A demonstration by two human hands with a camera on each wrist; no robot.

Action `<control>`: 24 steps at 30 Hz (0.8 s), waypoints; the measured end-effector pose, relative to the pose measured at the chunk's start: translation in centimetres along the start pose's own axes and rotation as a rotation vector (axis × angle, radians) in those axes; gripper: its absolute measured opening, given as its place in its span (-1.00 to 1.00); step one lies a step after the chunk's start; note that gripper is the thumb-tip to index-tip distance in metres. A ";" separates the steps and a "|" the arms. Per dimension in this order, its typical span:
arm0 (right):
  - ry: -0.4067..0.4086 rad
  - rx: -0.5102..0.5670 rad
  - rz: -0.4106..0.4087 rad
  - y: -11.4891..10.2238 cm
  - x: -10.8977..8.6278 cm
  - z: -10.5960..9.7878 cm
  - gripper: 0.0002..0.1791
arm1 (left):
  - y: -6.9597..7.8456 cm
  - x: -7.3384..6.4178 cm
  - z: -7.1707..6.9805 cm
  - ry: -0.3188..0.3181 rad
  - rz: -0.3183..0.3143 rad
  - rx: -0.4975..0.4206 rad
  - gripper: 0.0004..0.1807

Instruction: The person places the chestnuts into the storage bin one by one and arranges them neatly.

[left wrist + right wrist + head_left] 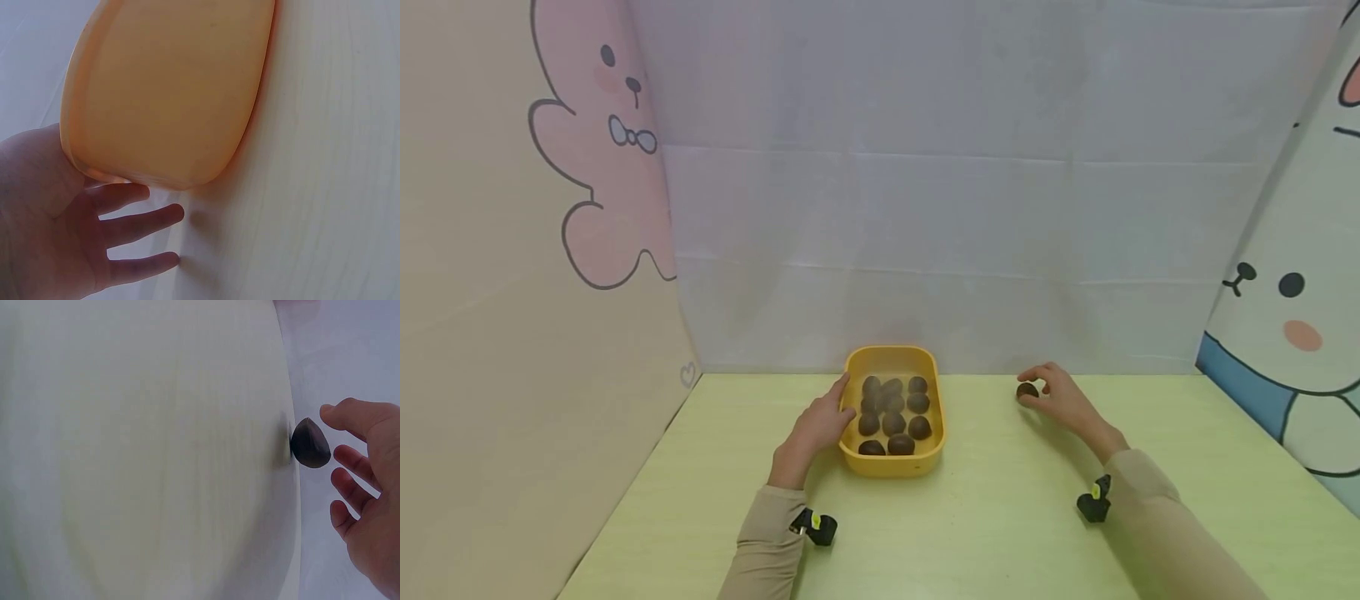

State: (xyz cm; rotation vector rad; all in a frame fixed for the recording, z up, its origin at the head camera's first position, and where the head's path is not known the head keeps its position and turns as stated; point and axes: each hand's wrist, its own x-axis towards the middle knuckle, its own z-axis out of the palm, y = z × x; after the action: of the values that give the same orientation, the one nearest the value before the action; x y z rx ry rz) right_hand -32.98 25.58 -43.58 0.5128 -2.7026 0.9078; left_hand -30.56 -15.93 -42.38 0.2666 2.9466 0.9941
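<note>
A yellow plastic bin [891, 468] stands near the back edge of the table and holds several dark brown chestnuts [893, 423]. At its left side my left hand [820, 423] holds the rim, thumb over the wall and index finger along the outside. The left wrist view shows the bin's outer wall [169, 94] above the spread lower fingers [144, 225]; the thumb is hidden behind the rim. One loose chestnut [310, 444] with a pointed tip sits on the table to the right. Around it my right hand [1063, 406] is spread, with a gap between fingers and chestnut in the right wrist view.
The pale green-yellow table [970, 533] ends at a white cloth backdrop [887, 208]. Side panels with cartoon animals [606, 167] rise at left and right. A small black camera [1093, 500] is worn on each wrist.
</note>
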 end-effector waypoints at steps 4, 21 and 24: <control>-0.014 0.004 0.015 0.5 -0.1 0.0 -0.60 | 0.0 0.0 0.0 0.001 -0.004 0.006 -0.27; -0.077 0.033 0.064 1.8 0.3 -0.1 -0.49 | -0.2 0.1 0.0 -0.003 -0.006 -0.019 -0.27; -0.087 0.011 0.073 1.8 0.3 0.0 -0.50 | -0.1 0.1 0.0 0.000 0.000 -0.014 -0.27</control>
State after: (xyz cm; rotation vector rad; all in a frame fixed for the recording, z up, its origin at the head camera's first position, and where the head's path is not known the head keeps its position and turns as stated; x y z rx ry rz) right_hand -34.00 26.84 -44.40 0.4697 -2.8128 0.9406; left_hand -30.70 -16.00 -42.46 0.2663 2.9387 1.0150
